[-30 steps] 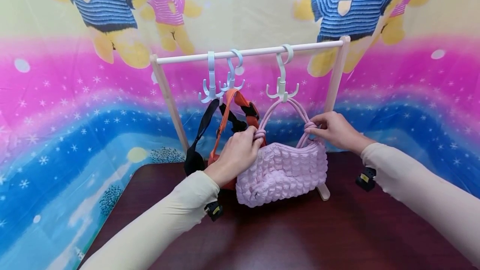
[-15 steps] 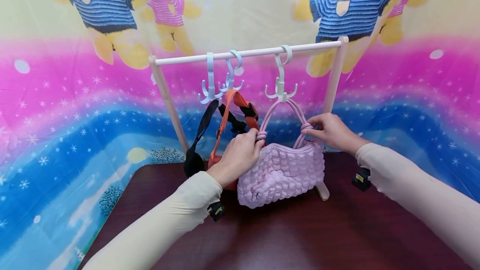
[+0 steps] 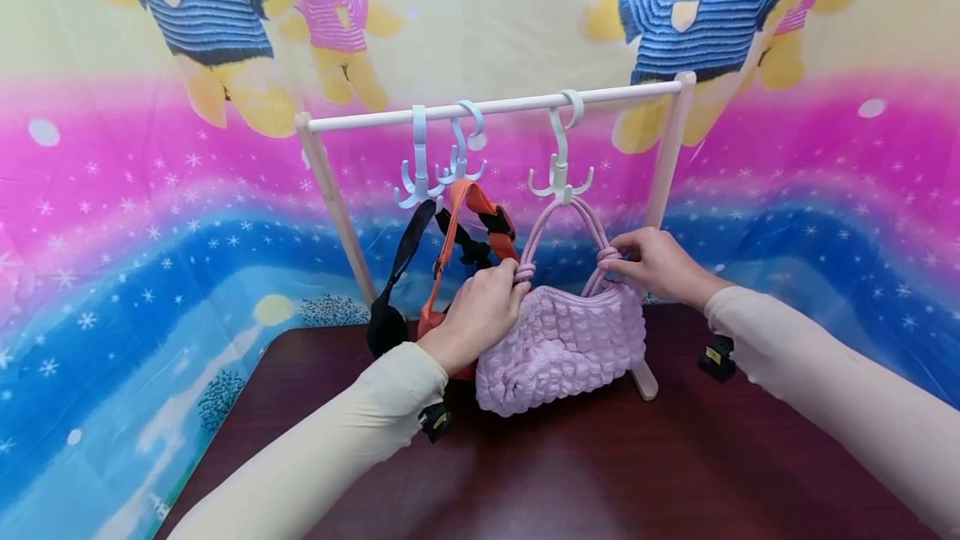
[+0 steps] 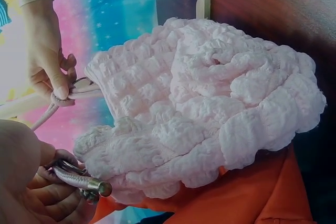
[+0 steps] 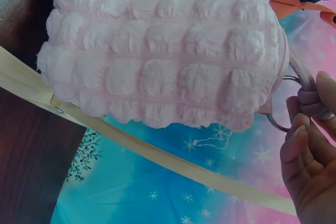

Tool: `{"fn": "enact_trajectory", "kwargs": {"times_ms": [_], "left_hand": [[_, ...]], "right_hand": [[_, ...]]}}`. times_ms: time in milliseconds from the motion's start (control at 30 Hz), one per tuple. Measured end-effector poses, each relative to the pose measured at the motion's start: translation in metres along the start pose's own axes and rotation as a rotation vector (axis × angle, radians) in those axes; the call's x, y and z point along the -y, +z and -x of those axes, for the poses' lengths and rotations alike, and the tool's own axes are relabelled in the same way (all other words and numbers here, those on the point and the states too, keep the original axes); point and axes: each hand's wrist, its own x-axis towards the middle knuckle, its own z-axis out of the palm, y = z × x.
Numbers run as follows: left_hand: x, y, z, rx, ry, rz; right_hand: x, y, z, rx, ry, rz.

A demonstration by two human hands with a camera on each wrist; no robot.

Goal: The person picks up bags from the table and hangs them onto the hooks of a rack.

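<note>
A puffy pink handbag [image 3: 562, 348] hangs by its cord handle [image 3: 534, 232] from a pale green multi-prong hook [image 3: 560, 173]. My left hand [image 3: 483, 307] grips the left knot of the handle; in the left wrist view, cord and metal fittings [image 4: 100, 187] show at its fingers. With thumb and fingertips, my right hand [image 3: 667, 267] pinches the right knot [image 5: 312, 102]. A metal ring [image 5: 276, 124] joins the cord to the bag there. The bag's underside sits low above the tabletop; whether it touches cannot be told.
A wooden rack [image 3: 495, 104] stands on the dark table [image 3: 570, 473]. Two pale blue hooks [image 3: 420, 157] hang left of the green one. Beside the handbag hang an orange strap [image 3: 450, 232] with its orange bag and a black strap [image 3: 405, 257]. A printed cloth [image 3: 150, 273] lies behind.
My right hand has shifted slightly left and down with the right knot, and the handbag's right side has come left. My left hand has moved slightly right, keeping its grip.
</note>
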Motion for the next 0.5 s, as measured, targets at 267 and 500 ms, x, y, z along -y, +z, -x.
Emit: {"fn": "enact_trajectory", "kwargs": {"times_ms": [267,500], "left_hand": [[-0.0006,-0.0014,-0.0012,0.008,-0.009,-0.019],[-0.0017,-0.0047,0.0003,0.003,-0.021,-0.019]], "right_hand": [[0.0017,-0.0009,-0.0006,0.003,0.016,0.006],[0.0025,-0.0010,0.0007,0.002,0.026,-0.002]]}}
